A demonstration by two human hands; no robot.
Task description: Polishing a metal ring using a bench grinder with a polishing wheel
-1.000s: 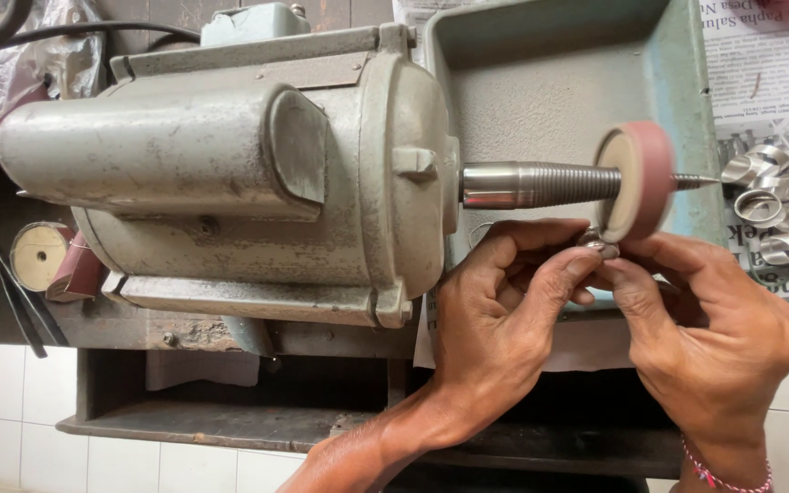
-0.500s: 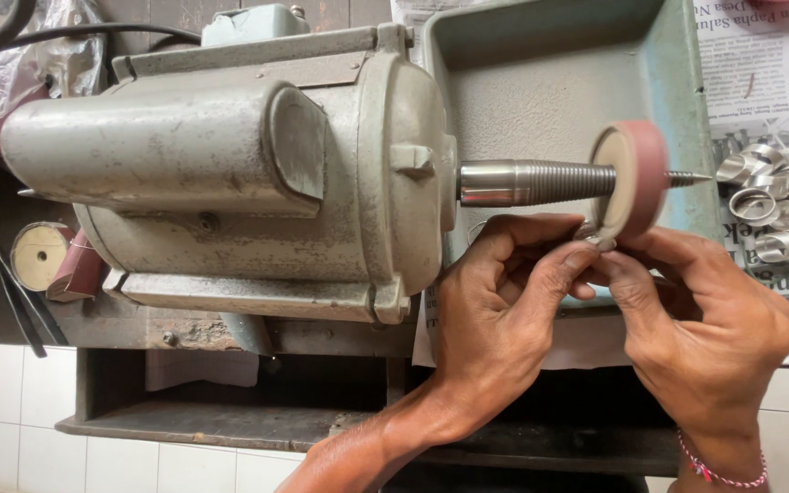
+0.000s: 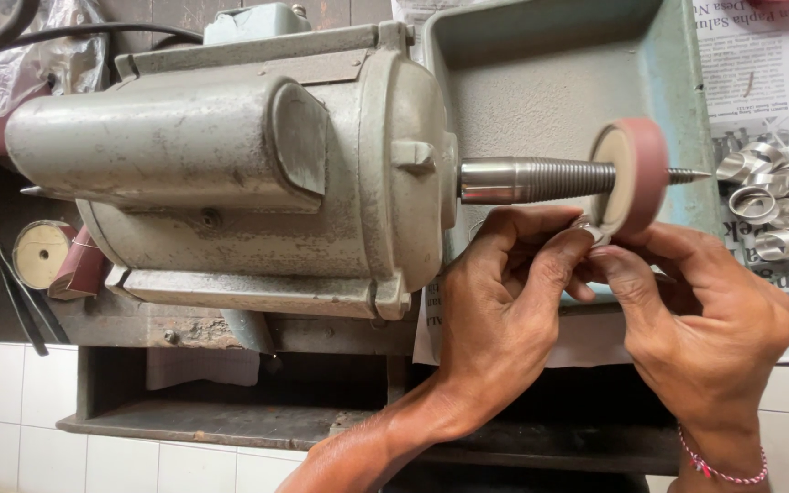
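We pinch a small metal ring [image 3: 589, 225], light, stiff and slippery, with our left hand [image 3: 504, 301] and right hand [image 3: 696, 310] closed on its edges, just below the pink polishing wheel [image 3: 636, 173].

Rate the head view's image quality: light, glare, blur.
Head view: soft even daylight, mild sheen on the grey motor housing; both hands, left and right, sharp; the small metal piece at the pink wheel is tiny, hard to resolve; no visible spin blur.
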